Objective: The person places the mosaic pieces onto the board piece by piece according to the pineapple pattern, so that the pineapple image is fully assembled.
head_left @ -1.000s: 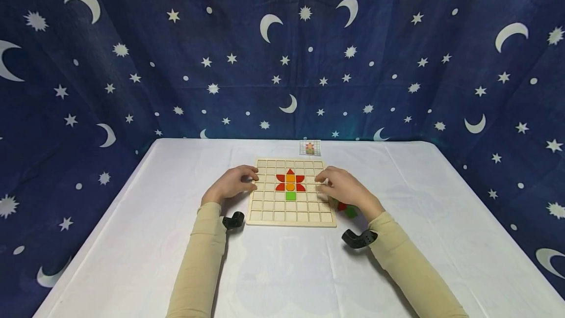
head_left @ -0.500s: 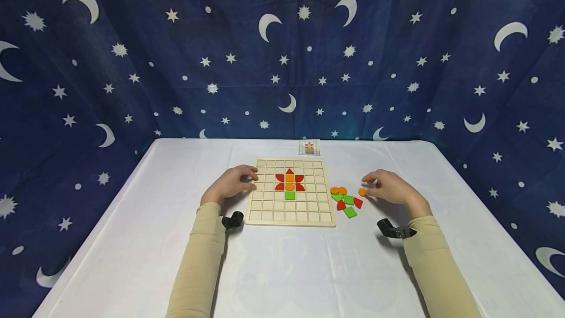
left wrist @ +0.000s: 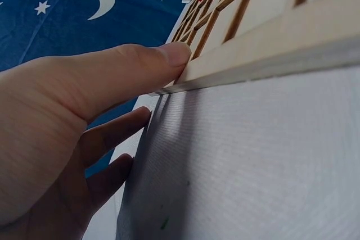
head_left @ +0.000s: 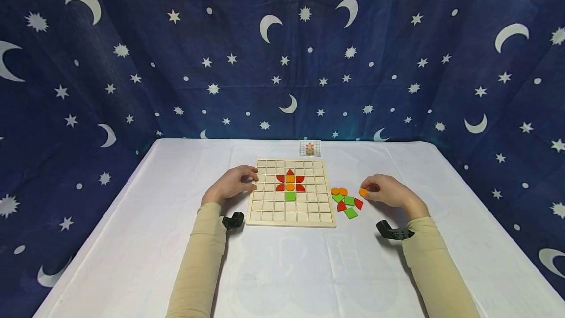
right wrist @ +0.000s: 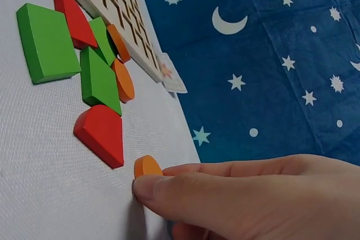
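Around a round orange wooden piece (right wrist: 148, 164), the thumb and index finger of my right hand (head_left: 390, 191) pinch just right of the loose pieces. My left hand (head_left: 231, 183) lies at the left edge of the wooden grid board (head_left: 269, 216); its thumb (left wrist: 135, 68) touches the rim in the left wrist view, the other fingers relaxed beyond it. On the board, red petal-shaped pieces (head_left: 300, 179) and a red triangle (head_left: 290, 172) surround an orange square (head_left: 290, 178) and an orange round piece (head_left: 290, 187). A green square (head_left: 290, 196) sits below them.
Between board and right hand lie green pieces (right wrist: 48, 43), red quarter-round pieces (right wrist: 101, 133) and orange round pieces (head_left: 343, 191). A small pattern card (head_left: 310, 148) lies behind the board. White cloth (head_left: 282, 269) covers the table, and a starry blue curtain (head_left: 247, 72) hangs behind.
My right hand has moved from over the board's right side to the right, past the loose pieces, and now pinches the outlying orange round piece. My left hand stays in place.
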`<state>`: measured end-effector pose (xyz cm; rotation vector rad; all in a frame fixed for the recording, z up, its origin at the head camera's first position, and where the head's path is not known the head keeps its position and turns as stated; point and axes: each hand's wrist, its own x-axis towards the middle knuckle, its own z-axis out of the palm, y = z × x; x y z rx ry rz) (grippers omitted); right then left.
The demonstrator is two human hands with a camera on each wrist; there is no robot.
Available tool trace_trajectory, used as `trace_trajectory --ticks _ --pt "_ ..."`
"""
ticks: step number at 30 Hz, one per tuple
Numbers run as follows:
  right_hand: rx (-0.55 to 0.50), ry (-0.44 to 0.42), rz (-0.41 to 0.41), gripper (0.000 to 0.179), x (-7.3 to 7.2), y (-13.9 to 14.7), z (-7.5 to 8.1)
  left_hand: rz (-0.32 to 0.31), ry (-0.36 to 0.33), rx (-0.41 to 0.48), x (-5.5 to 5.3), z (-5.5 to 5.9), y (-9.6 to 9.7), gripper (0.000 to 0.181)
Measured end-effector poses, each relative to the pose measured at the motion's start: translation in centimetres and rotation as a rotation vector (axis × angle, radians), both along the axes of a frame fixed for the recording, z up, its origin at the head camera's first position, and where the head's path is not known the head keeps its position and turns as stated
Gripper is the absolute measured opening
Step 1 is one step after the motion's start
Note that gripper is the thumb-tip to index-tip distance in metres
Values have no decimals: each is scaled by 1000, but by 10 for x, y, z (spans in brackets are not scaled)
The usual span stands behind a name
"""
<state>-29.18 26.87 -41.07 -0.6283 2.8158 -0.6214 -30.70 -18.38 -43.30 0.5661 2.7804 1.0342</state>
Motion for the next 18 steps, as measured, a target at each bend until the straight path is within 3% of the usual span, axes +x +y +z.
trace_trajectory --ticks 5,18 --pt "-3 0 -9 29 -2 0 -3 -6 2 -2 -1 -1 -1 26" --pt "-4 2 -27 19 -3 -3 -3 5 -8 5 -1 -1 0 26"
